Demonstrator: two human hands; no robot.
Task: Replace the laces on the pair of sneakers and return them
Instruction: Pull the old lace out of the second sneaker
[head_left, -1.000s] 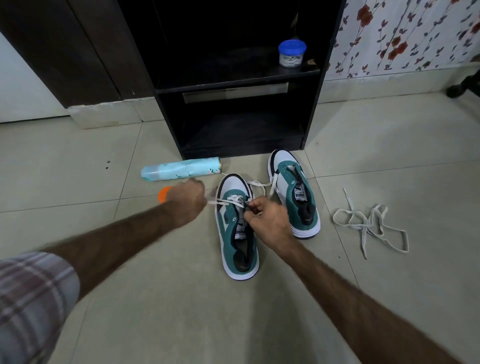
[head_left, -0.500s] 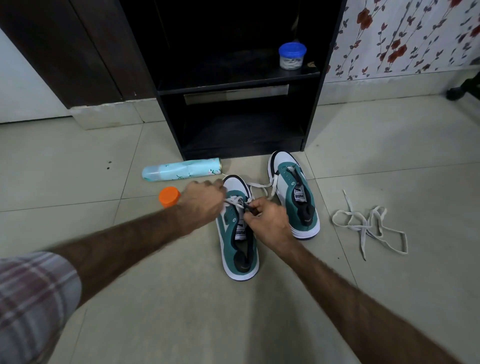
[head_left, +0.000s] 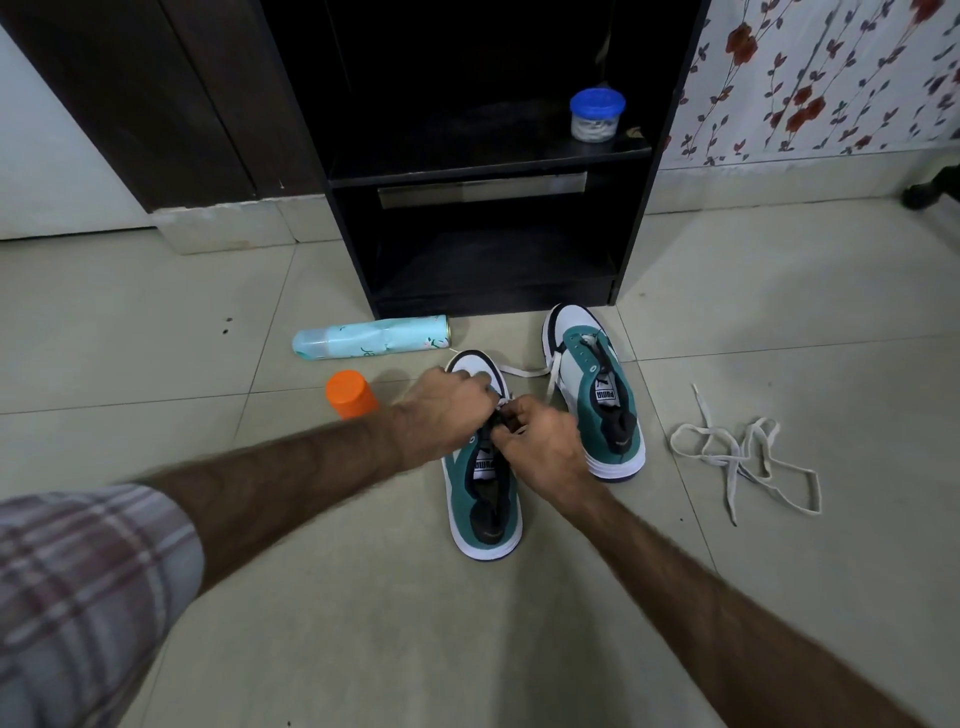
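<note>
Near sneaker sits on the floor tile in front of the person, toe toward the black shelf unit, heel toward them; long axis runs roughly straight away, tilted slightly left at the toe. White lace trails from its front eyelets across to the second sneaker.

Both hands meet over the near sneaker's eyelet area. Left hand: back up, fingers curled down, pinching at the lace near the toe box. Right hand: fingers curled, thumb and fingertips pinching the lace at the tongue. Exact lace contact partly hidden by knuckles. Both forearms extended, left in plaid sleeve.

Second sneaker lies just right and further out, parallel, toe nearly at the shelf base, part laced at the front.

Loose lace lies in a tangle on the tile well right of the pair.

Left of the near sneaker: orange cap just beside the left wrist; light blue spray can on its side beyond it, long axis left-right, near the shelf base.

Blue-lidded tub on the middle shelf. Floral wallpaper to the right.
</note>
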